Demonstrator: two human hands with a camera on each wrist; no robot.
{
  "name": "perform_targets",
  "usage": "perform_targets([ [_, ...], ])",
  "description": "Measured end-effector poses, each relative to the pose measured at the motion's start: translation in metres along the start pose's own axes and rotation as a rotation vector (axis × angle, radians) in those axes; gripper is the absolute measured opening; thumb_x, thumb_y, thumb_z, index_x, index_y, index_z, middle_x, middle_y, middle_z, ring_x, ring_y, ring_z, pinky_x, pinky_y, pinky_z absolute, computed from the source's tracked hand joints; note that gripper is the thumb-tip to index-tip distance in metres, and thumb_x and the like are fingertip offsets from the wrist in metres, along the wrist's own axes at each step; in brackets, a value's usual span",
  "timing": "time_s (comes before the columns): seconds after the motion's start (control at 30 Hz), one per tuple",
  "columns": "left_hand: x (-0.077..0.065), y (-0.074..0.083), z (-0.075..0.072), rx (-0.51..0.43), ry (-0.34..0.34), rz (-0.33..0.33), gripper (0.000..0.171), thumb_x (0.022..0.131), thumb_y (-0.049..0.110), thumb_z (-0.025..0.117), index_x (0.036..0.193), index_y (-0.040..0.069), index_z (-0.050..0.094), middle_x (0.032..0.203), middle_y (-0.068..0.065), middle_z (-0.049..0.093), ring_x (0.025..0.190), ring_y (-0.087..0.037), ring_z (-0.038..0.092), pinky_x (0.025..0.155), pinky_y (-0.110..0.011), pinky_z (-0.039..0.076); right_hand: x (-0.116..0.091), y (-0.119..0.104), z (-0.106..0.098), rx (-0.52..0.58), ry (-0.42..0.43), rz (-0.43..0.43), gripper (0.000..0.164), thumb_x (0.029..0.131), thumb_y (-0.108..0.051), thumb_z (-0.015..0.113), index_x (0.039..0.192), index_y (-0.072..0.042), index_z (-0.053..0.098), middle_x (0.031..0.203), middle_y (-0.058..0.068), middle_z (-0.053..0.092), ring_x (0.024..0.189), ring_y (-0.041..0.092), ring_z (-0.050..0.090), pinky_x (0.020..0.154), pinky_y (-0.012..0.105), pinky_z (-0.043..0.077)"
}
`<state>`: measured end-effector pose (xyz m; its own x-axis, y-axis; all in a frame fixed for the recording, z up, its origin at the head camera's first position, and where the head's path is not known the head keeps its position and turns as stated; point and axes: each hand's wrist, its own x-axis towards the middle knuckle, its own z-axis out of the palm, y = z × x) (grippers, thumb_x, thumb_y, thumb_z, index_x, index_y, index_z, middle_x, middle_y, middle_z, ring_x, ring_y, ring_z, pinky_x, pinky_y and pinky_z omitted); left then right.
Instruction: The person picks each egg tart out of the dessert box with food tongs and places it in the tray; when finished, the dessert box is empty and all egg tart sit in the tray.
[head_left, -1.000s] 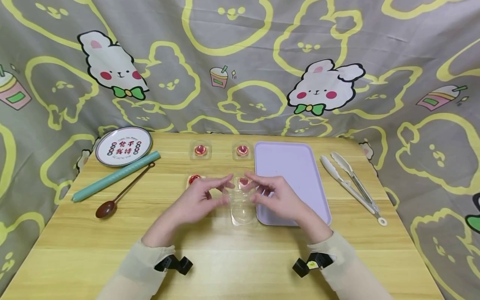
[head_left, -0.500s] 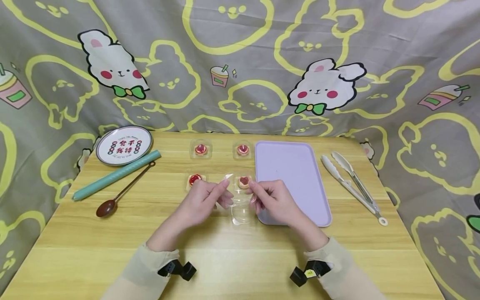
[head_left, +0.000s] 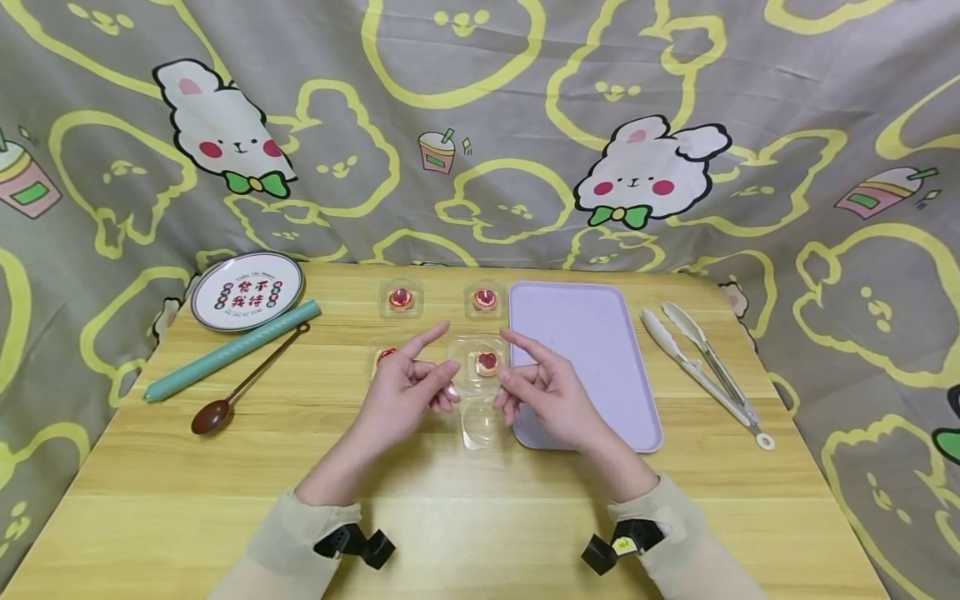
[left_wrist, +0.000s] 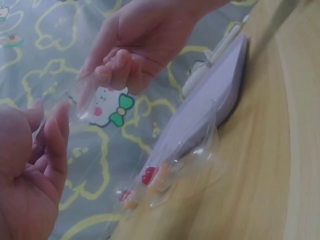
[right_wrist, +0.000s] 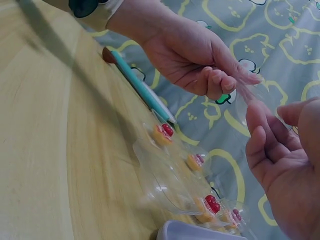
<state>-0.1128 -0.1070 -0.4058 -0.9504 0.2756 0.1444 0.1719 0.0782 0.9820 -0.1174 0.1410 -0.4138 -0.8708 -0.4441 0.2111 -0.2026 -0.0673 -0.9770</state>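
Observation:
My left hand (head_left: 401, 387) and right hand (head_left: 543, 387) face each other above the table, thumbs inward and index fingers pointing forward. Between them they hold a thin, see-through plastic box (head_left: 465, 346) by its sides; it shows faintly between the fingertips in both wrist views. Below it on the table lies an opened clear clamshell (head_left: 483, 425), its near half bare. A small tart (head_left: 487, 363) with a red topping shows through the plastic. Another tart (head_left: 387, 354) is partly hidden by my left hand. Two boxed tarts, one left (head_left: 401, 298) and one right (head_left: 485, 298), stand behind.
A lilac tray (head_left: 577, 358) lies just right of the clamshell, with tongs (head_left: 705, 375) beyond it. To the left are a round plate (head_left: 247, 292), a green rolling pin (head_left: 236, 350) and a brown spoon (head_left: 213, 417). A patterned curtain (head_left: 517, 200) hangs behind the table.
Both hands shift their fingers on the clear plastic box, which shows more flatly between them now. Index fingers have gone from curled to stretched forward. The things on the table stay put.

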Motion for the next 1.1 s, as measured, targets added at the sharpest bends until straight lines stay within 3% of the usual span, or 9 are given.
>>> perform_targets([
  [0.2,-0.001,-0.001,-0.003,0.014,-0.064,-0.011,0.049,0.109,0.013,0.062,0.154,-0.002,0.05,0.077,-0.011,0.074,0.065,-0.034,0.07,0.062,-0.038,0.062,-0.002,0.0,-0.002,0.012,-0.054,0.007,0.059,0.106,0.004,0.057,0.161,0.007,0.034,0.087,0.024,0.072,0.065,0.02,0.07,0.066,0.039,0.063],
  [0.37,-0.003,-0.003,-0.009,0.026,-0.135,-0.006,0.058,0.106,0.009,0.066,0.158,-0.002,0.044,0.082,-0.011,0.074,0.074,-0.047,0.07,0.068,-0.043,0.064,-0.003,0.0,-0.005,-0.009,-0.102,0.03,0.062,0.105,0.007,0.058,0.161,0.008,0.031,0.091,0.024,0.072,0.069,0.02,0.07,0.071,0.034,0.063],
  [0.63,-0.004,-0.004,-0.017,0.114,-0.212,-0.022,0.087,0.09,0.009,0.085,0.162,0.001,0.038,0.09,-0.003,0.075,0.078,-0.031,0.072,0.073,-0.033,0.061,-0.002,-0.001,-0.011,-0.088,-0.172,0.031,0.078,0.096,0.011,0.07,0.163,0.005,0.03,0.097,0.018,0.072,0.078,0.033,0.07,0.073,0.033,0.062],
  [0.93,-0.003,-0.005,-0.027,0.307,-0.253,-0.018,0.095,0.084,0.015,0.092,0.162,0.002,0.039,0.086,0.007,0.075,0.073,-0.018,0.071,0.07,-0.033,0.062,0.005,-0.001,-0.005,-0.288,-0.165,0.042,0.086,0.09,-0.002,0.084,0.161,0.003,0.035,0.092,0.004,0.07,0.077,0.02,0.067,0.069,0.028,0.056],
  [1.1,-0.003,-0.002,-0.034,0.351,-0.245,-0.024,0.095,0.084,0.02,0.092,0.162,0.003,0.039,0.086,0.01,0.076,0.073,-0.016,0.072,0.071,-0.032,0.062,0.011,0.004,0.001,-0.34,-0.179,0.012,0.086,0.09,-0.003,0.085,0.16,0.005,0.036,0.088,0.0,0.069,0.075,0.018,0.066,0.069,0.028,0.056],
])
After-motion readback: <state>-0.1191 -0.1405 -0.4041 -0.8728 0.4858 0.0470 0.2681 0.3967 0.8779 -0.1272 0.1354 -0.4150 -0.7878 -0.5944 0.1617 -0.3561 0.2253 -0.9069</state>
